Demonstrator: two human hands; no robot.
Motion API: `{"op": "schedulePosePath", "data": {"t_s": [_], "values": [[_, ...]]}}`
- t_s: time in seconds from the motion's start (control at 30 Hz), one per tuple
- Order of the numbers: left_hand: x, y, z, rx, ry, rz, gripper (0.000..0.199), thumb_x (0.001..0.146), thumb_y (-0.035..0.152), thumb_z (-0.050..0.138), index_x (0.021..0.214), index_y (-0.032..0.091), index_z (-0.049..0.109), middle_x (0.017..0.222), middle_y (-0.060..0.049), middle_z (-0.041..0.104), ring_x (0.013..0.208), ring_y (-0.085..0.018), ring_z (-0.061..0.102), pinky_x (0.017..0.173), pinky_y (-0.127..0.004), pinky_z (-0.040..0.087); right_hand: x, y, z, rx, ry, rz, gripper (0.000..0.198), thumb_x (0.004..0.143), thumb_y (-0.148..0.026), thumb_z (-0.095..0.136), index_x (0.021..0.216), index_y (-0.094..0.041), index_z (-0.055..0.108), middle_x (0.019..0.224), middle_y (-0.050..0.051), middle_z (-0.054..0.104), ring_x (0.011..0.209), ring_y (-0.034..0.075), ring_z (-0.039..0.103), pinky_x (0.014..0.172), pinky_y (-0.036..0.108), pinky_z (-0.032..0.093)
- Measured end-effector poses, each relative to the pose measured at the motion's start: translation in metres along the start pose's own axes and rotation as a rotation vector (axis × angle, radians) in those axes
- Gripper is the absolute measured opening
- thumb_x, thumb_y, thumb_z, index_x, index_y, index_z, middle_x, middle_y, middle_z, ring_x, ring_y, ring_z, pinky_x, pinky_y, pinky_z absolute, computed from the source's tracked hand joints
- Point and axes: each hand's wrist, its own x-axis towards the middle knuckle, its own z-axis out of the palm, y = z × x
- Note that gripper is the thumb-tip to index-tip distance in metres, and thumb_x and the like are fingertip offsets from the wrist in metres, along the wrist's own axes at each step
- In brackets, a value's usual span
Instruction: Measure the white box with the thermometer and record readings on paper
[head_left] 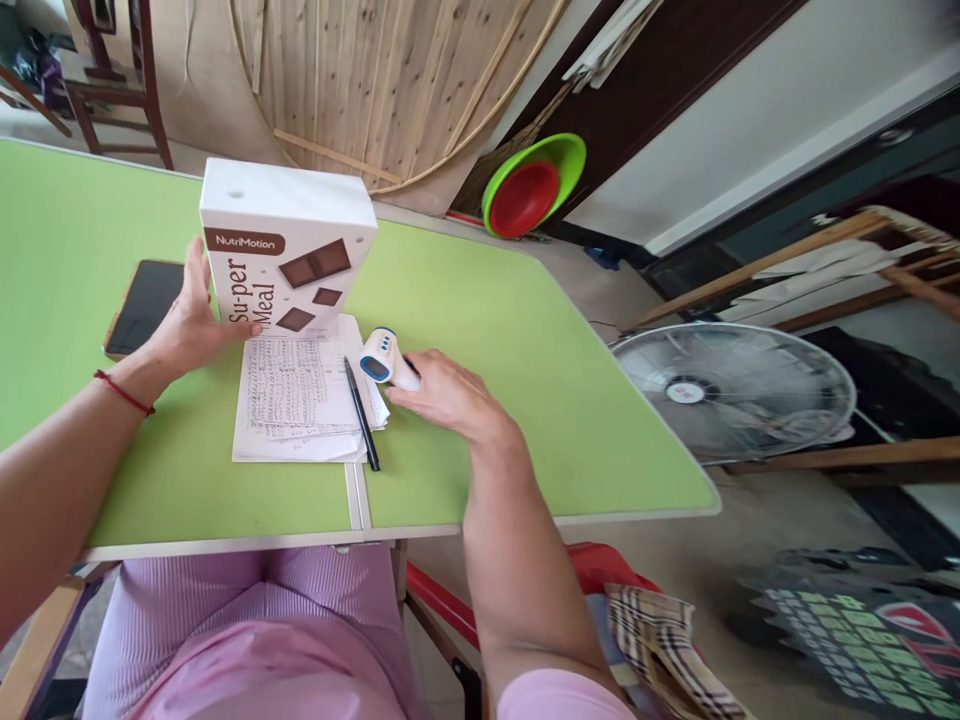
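Note:
A white box point(289, 225) with brown "NutriMotion Su-per Meal" print and chocolate pieces pictured on it stands upright on the table. My left hand point(187, 325) grips its lower left side, thumb across the front and fingers along the edge. In my right hand point(450, 395) is a white and blue infrared thermometer point(382, 358), held by its handle, with its small screen facing up toward me. Handwritten papers point(289, 400) lie in front of the box, and a black pen point(362, 412) rests on their right edge. Behind my left hand lies a dark phone point(144, 305).
The green table point(525, 400) has a pale rim and a metal seam at the front. Beyond its right side is a round fan point(731, 392) near a wooden rack. Green and red basins point(525, 195) lean at the back, and a wooden chair point(116, 90) stands far left.

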Motion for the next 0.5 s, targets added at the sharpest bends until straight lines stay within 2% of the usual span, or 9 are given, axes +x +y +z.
{"op": "schedulePosePath", "data": {"t_s": [0.07, 0.13, 0.2, 0.27, 0.33, 0.4, 0.5], "values": [[0.005, -0.008, 0.007, -0.159, 0.035, 0.065, 0.090, 0.075, 0.044, 0.073, 0.144, 0.013, 0.024, 0.146, -0.017, 0.045, 0.132, -0.030, 0.047, 0.106, -0.039, 0.045, 0.000, -0.002, -0.002, 0.030, 0.023, 0.041, 0.012, 0.074, -0.033, 0.061, 0.076, -0.022, 0.062, 0.078, 0.006, 0.067, 0.067, 0.020, 0.060, 0.058, 0.030, 0.035], [0.008, -0.013, 0.011, -0.243, 0.062, 0.079, 0.081, 0.072, 0.045, 0.073, 0.137, 0.014, 0.037, 0.139, -0.016, 0.053, 0.127, -0.029, 0.052, 0.101, -0.038, 0.049, 0.000, -0.005, -0.001, 0.169, 0.166, 0.054, 0.015, 0.070, -0.035, 0.064, 0.075, -0.022, 0.060, 0.077, 0.006, 0.066, 0.068, 0.022, 0.060, 0.060, 0.032, 0.038], [0.008, -0.012, 0.011, -0.258, 0.071, 0.041, 0.074, 0.072, 0.047, 0.073, 0.132, 0.016, 0.043, 0.137, -0.016, 0.055, 0.126, -0.030, 0.054, 0.096, -0.038, 0.052, -0.002, -0.013, 0.001, 0.470, 0.375, -0.011, 0.024, 0.067, -0.041, 0.065, 0.081, -0.022, 0.060, 0.079, 0.005, 0.066, 0.069, 0.021, 0.059, 0.062, 0.034, 0.042], [0.003, -0.005, 0.008, -0.272, 0.108, -0.019, 0.072, 0.073, 0.049, 0.074, 0.131, 0.017, 0.045, 0.135, -0.015, 0.058, 0.122, -0.030, 0.057, 0.092, -0.039, 0.054, -0.008, -0.028, 0.006, 0.865, 0.509, -0.151, 0.029, 0.070, -0.045, 0.062, 0.088, -0.023, 0.059, 0.075, 0.002, 0.063, 0.065, 0.018, 0.057, 0.061, 0.034, 0.046], [-0.003, 0.005, 0.004, -0.273, 0.141, -0.083, 0.068, 0.075, 0.051, 0.074, 0.128, 0.016, 0.048, 0.130, -0.015, 0.062, 0.117, -0.030, 0.060, 0.090, -0.039, 0.055, -0.017, -0.045, 0.013, 1.184, 0.417, -0.336, 0.027, 0.074, -0.044, 0.058, 0.091, -0.023, 0.058, 0.067, -0.001, 0.057, 0.057, 0.015, 0.052, 0.055, 0.032, 0.047], [-0.010, 0.014, 0.002, -0.251, 0.131, -0.136, 0.062, 0.078, 0.053, 0.073, 0.122, 0.015, 0.052, 0.126, -0.015, 0.063, 0.113, -0.030, 0.062, 0.089, -0.040, 0.055, -0.026, -0.060, 0.019, 1.350, 0.236, -0.442, 0.029, 0.077, -0.043, 0.056, 0.096, -0.022, 0.059, 0.064, -0.002, 0.055, 0.051, 0.013, 0.048, 0.048, 0.029, 0.044], [-0.016, 0.020, 0.007, -0.316, 0.151, -0.138, 0.059, 0.077, 0.061, 0.073, 0.111, 0.016, 0.058, 0.118, -0.014, 0.067, 0.108, -0.032, 0.064, 0.087, -0.043, 0.055, -0.033, -0.072, 0.026, 1.436, 0.034, -0.396, 0.032, 0.075, -0.044, 0.058, 0.097, -0.020, 0.061, 0.066, -0.001, 0.056, 0.051, 0.012, 0.047, 0.046, 0.028, 0.041]]}}
